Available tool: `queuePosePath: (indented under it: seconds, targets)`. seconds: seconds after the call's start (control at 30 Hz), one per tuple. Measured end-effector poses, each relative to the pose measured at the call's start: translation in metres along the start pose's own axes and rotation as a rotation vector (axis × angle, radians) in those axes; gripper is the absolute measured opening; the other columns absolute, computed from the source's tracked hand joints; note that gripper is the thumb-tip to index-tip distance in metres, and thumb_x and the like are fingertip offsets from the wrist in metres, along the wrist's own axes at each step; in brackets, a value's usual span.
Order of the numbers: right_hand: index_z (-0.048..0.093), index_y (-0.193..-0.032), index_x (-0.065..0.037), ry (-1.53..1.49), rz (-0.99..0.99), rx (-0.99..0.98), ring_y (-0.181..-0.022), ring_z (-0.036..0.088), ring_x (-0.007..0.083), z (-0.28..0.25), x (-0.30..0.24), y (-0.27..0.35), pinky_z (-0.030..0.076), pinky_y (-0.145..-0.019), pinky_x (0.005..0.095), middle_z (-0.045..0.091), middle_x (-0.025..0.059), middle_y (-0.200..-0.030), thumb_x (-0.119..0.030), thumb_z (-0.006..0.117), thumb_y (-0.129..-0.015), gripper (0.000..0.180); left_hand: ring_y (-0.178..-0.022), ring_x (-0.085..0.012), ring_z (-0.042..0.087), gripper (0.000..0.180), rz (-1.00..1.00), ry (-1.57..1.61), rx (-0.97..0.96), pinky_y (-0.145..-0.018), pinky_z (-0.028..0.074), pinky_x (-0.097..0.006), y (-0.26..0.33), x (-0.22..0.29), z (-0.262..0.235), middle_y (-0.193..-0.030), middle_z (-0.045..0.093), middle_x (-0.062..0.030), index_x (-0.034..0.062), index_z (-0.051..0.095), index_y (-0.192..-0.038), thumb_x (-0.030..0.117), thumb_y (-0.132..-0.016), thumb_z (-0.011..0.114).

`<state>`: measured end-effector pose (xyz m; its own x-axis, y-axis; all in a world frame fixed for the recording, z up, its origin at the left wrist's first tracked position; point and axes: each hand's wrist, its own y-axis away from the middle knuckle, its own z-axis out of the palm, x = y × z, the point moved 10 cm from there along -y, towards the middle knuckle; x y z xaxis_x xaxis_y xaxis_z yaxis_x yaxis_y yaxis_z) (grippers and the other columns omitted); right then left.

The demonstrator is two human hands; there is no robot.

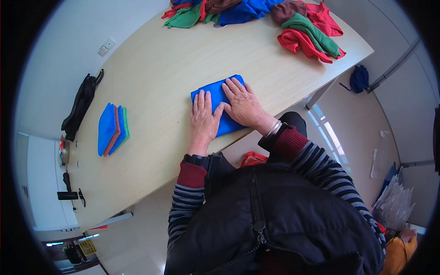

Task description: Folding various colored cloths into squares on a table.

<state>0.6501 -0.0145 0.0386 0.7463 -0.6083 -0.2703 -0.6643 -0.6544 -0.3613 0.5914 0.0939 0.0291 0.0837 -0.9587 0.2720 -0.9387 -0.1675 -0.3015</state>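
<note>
A folded blue cloth lies flat near the front edge of the table, right before me. My left hand rests palm down on its left part, fingers stretched out. On its right part lies my right hand, also flat with the fingers extended. The two thumbs meet or nearly meet in the middle of the cloth. To the left stands a small stack of folded cloths in blue, brown and green.
Loose red, green, blue and brown cloths lie heaped at the far side in one pile and another at the far right. A black umbrella lies along the left edge of the pale wooden table. A blue bag is on the floor.
</note>
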Motion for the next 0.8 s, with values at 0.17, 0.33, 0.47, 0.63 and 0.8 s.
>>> queuePosePath:
  seconds: [0.17,0.33,0.47,0.63,0.8]
  targets:
    - [0.038,-0.151,-0.003,-0.036,0.071,-0.022,-0.15,0.024,0.0338,-0.004,0.005,0.003,0.019,-0.121,0.0509,0.033,0.0174,-0.159,-0.045,0.045,-0.1,0.067,-0.15,-0.0334,0.024,0.071,-0.125,-0.023,-0.048,-0.122,0.018,-0.047,0.009,-0.017,-0.006,-0.162,0.027,-0.0181,0.0036,0.029,-0.155,0.054,-0.104,0.033]
    - [0.037,-0.15,-0.002,0.051,0.2,-0.028,-0.149,0.026,0.0344,-0.015,0.029,0.003,0.021,-0.12,0.0527,0.034,0.0176,-0.158,-0.045,0.046,-0.1,0.067,-0.149,-0.034,0.025,0.067,-0.154,-0.182,-0.084,-0.121,0.02,-0.049,0.017,-0.021,-0.017,-0.161,0.028,-0.0182,0.0029,0.031,-0.154,0.049,-0.105,0.035]
    - [0.04,-0.149,-0.002,0.1,0.117,0.075,-0.148,0.028,0.0345,-0.03,0.018,-0.005,0.021,-0.12,0.0519,0.036,0.0172,-0.157,-0.043,0.047,-0.1,0.064,-0.148,-0.0331,0.027,0.061,-0.024,-0.161,0.075,-0.12,0.021,-0.05,0.005,0.007,-0.034,-0.159,0.031,-0.0178,0.0023,0.035,-0.151,0.041,-0.105,0.04]
    - [0.045,-0.146,-0.003,-0.036,-0.102,-0.083,-0.147,0.031,0.0339,-0.001,-0.017,-0.02,0.021,-0.121,0.0487,0.04,0.0168,-0.154,-0.042,0.045,-0.101,0.06,-0.148,-0.032,0.028,0.056,0.132,-0.172,0.014,-0.121,0.02,-0.052,-0.017,0.015,-0.005,-0.157,0.036,-0.0171,0.0026,0.038,-0.15,0.032,-0.103,0.045]
    - [0.048,-0.143,-0.002,-0.006,-0.111,0.035,-0.143,0.036,0.0331,0.004,-0.008,-0.019,0.021,-0.12,0.0483,0.045,0.017,-0.15,-0.045,0.043,-0.101,0.06,-0.148,-0.0309,0.028,0.056,0.077,-0.12,-0.002,-0.12,0.023,-0.047,-0.019,0.001,0.012,-0.159,0.034,-0.0147,0.0035,0.036,-0.151,0.031,-0.102,0.046]
